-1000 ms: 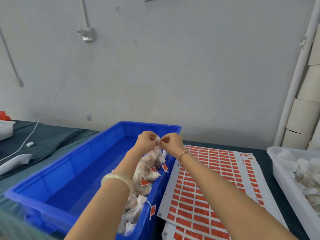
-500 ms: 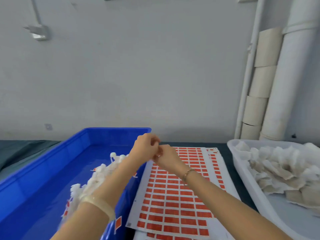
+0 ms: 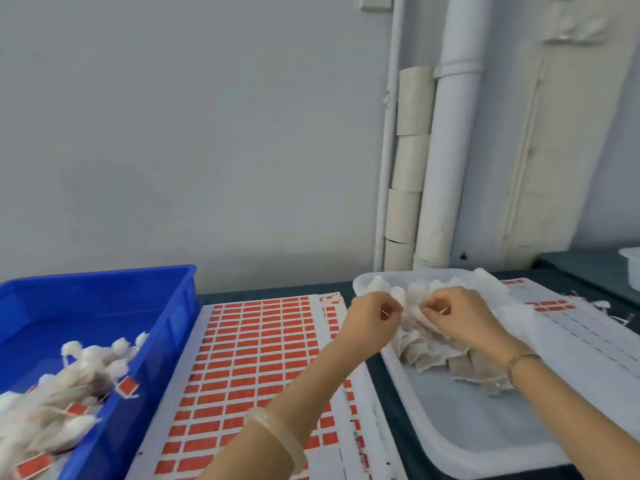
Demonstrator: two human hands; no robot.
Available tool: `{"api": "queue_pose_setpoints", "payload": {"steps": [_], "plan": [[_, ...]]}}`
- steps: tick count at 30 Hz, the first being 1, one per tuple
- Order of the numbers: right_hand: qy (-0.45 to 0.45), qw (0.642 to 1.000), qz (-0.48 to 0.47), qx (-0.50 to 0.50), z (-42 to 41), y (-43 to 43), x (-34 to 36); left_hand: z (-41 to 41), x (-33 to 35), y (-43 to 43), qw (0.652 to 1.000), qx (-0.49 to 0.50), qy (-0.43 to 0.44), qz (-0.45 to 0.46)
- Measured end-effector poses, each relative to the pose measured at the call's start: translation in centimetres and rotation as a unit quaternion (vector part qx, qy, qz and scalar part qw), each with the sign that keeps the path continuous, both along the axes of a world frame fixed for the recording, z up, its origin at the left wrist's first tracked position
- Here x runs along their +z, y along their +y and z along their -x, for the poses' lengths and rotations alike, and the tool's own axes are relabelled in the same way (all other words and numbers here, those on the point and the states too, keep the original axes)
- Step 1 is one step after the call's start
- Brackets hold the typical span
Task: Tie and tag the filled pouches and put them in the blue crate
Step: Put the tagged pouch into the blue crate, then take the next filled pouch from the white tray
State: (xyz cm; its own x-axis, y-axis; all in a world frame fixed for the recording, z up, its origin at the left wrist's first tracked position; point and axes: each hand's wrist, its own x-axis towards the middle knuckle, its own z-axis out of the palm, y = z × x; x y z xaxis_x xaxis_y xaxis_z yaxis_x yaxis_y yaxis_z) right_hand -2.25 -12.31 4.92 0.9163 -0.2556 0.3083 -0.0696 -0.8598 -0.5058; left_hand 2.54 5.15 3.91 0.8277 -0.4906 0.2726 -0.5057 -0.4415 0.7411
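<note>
Hands over the far end of the white plastic tray (image 3: pixel 485 438), where the untied pouches (image 3: pixel 433 344) lie heaped: my left hand (image 3: pixel 375 322) and right hand (image 3: pixel 462 318) are level and a little apart, with a pouch top showing between them. Both have fingers curled tight, thumb against forefinger, each pinching what looks like a thin string (image 3: pixel 383 313), though it is too small to say for certain. The step in hand, as I judge it, is taking up the next pouch and drawing its neck closed. To do it well I should pull both ends evenly outward, hold the pouch upright so nothing spills, and pinch close to the neck so the knot seats snugly. The sheet of red tags (image 3: pixel 259 358) lies on the bench (image 3: pixel 277 292) between the tray and the blue crate (image 3: pixel 104 292). Finished pouches (image 3: pixel 69 379), tied and tagged, are piled at the crate's near end.
</note>
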Motion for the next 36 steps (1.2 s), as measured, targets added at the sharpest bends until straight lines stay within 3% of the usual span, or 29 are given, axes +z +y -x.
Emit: {"api": "queue_pose_setpoints", "payload": {"steps": [5,8,11,22,26,30,36], "plan": [[0.054,0.996,0.023,-0.062,-0.4,-5.2,-2.2,-0.9,-0.6,-6.8,0.992,-0.048,-0.034,-0.112],[0.095,0.991,0.08,-0.049,-1.5,-5.4,-4.0,-1.8,-1.6,-9.2,0.969,-0.072,-0.065,-0.229],[0.076,0.985,0.142,-0.061,-3.0,-4.9,-5.6,-2.8,-2.6,-10.2,0.945,-0.082,-0.089,-0.304],[0.064,0.965,0.24,-0.083,-4.9,-4.0,-6.3,-4.2,-3.7,-11.0,0.903,-0.062,-0.147,-0.399],[0.04,0.975,0.215,-0.049,-4.6,-3.8,-6.6,-4.2,-3.5,-11.2,0.91,-0.038,-0.181,-0.371],[0.034,0.992,0.107,-0.054,-4.4,-3.9,-6.8,-4.1,-2.8,-10.9,0.93,-0.026,-0.176,-0.32],[-0.049,0.998,0.001,-0.043,-4.5,-4.2,-6.0,-3.4,-1.0,-8.9,0.963,-0.027,-0.173,-0.205]]}}
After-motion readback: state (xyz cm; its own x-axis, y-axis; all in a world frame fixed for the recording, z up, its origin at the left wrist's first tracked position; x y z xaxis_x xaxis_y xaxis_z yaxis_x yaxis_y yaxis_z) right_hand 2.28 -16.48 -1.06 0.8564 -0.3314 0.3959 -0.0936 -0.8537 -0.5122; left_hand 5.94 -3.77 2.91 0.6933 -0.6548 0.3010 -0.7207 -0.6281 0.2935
